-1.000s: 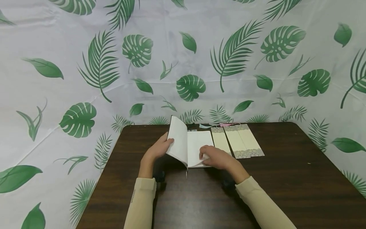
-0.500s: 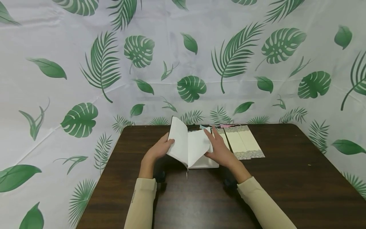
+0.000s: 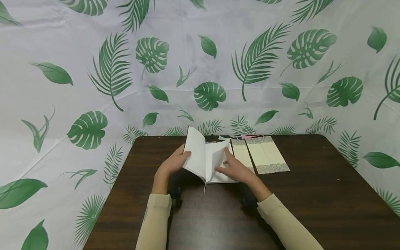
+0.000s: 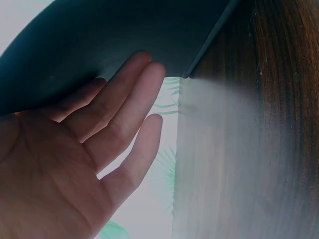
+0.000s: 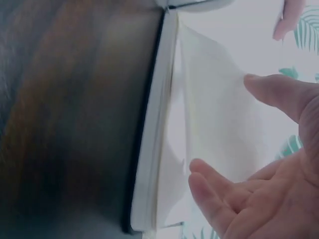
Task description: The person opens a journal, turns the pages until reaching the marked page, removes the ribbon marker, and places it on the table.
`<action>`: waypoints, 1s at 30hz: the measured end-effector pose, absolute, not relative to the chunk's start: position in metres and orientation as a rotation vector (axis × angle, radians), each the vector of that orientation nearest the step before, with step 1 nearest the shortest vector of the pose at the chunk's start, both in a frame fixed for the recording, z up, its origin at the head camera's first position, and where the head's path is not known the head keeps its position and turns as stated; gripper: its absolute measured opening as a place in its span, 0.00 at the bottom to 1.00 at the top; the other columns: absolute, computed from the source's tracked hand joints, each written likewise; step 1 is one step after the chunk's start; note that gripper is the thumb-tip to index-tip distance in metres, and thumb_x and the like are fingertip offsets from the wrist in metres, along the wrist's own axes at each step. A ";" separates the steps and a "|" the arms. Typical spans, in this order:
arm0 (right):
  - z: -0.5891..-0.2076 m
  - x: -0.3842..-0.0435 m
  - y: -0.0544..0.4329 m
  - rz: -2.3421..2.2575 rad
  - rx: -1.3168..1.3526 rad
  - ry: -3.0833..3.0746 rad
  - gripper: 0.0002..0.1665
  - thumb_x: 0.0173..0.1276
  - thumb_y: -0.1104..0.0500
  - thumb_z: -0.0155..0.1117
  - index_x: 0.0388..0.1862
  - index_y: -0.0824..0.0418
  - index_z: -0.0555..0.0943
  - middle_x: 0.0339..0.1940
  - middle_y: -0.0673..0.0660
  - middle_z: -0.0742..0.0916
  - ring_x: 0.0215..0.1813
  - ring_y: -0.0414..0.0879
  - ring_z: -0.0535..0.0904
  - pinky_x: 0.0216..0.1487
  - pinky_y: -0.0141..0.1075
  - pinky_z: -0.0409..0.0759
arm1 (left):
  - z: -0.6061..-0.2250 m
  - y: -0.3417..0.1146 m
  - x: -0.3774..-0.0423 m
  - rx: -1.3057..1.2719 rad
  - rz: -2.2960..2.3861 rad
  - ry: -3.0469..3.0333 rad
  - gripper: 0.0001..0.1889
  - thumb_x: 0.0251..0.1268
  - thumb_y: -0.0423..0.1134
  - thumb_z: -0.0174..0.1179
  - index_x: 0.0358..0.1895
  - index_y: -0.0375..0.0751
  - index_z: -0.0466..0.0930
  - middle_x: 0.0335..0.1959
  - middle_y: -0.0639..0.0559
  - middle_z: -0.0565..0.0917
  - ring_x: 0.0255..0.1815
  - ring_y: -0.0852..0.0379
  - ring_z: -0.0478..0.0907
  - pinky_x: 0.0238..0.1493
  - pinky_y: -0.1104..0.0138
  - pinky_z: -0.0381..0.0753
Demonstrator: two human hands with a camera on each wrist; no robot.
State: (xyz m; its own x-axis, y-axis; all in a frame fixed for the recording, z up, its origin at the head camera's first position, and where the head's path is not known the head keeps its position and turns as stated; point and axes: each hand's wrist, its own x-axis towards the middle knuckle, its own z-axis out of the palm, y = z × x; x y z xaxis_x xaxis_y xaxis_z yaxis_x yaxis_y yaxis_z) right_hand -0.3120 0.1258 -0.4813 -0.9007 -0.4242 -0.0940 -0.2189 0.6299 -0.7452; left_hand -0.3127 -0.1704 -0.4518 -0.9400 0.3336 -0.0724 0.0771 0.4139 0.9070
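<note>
An open notebook (image 3: 195, 152) with blank white pages and a dark cover is at the middle of the table. My left hand (image 3: 173, 163) holds its raised left half, thumb on the page; in the left wrist view the fingers lie behind the dark cover (image 4: 134, 30). A loose page (image 3: 215, 156) stands curved up from the right half. At that page is my right hand (image 3: 235, 169), thumb and fingers spread apart. In the right wrist view the thumb is near the page's edge, and fingertips (image 5: 199, 184) are by its lower part; contact is unclear.
Cream bookmarks (image 3: 267, 154) with patterned ends lie right of the notebook, close to the right hand. Their pink tassel (image 3: 248, 136) and pale blue tassel (image 3: 223, 138) point toward the back edge. A leaf-print cloth (image 3: 175, 52) hangs behind the dark wooden table (image 3: 312, 194).
The right hand lifted a page from the notebook's right half, rose toward its top corner, then came down with the page curving leftward. The left hand keeps its hold.
</note>
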 end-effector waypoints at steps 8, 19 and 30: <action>-0.485 -0.301 0.110 -1.154 -0.780 2.496 0.53 0.82 0.49 0.65 0.92 0.56 0.46 0.90 0.64 0.58 0.80 0.66 0.71 0.75 0.63 0.73 | -0.453 -0.169 -0.313 0.381 1.539 2.417 0.32 0.90 0.46 0.39 0.87 0.36 0.48 0.62 0.33 0.77 0.52 0.47 0.82 0.62 0.49 0.79; -0.491 -0.293 0.099 -0.869 -0.895 2.578 0.46 0.81 0.45 0.65 0.90 0.49 0.57 0.82 0.58 0.75 0.80 0.59 0.73 0.75 0.60 0.73 | -0.449 -0.168 -0.310 0.318 1.523 2.443 0.34 0.90 0.53 0.37 0.88 0.40 0.49 0.68 0.35 0.77 0.63 0.41 0.80 0.71 0.43 0.74; -0.491 -0.289 0.096 -0.756 -0.986 2.647 0.43 0.81 0.48 0.65 0.89 0.48 0.61 0.70 0.58 0.85 0.65 0.57 0.83 0.62 0.56 0.80 | -0.453 -0.169 -0.313 0.318 1.522 2.450 0.35 0.89 0.52 0.40 0.88 0.41 0.48 0.67 0.36 0.77 0.60 0.44 0.80 0.70 0.43 0.74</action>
State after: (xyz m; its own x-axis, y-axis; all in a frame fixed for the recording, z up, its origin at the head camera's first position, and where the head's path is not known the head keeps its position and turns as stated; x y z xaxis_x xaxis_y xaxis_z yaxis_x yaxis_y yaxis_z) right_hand -0.2895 0.0956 -0.4907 -0.7515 -0.6594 -0.0231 -0.5478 0.6431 -0.5352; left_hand -0.3128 -0.1689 -0.4526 -0.9476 0.3074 -0.0872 0.0580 0.4339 0.8991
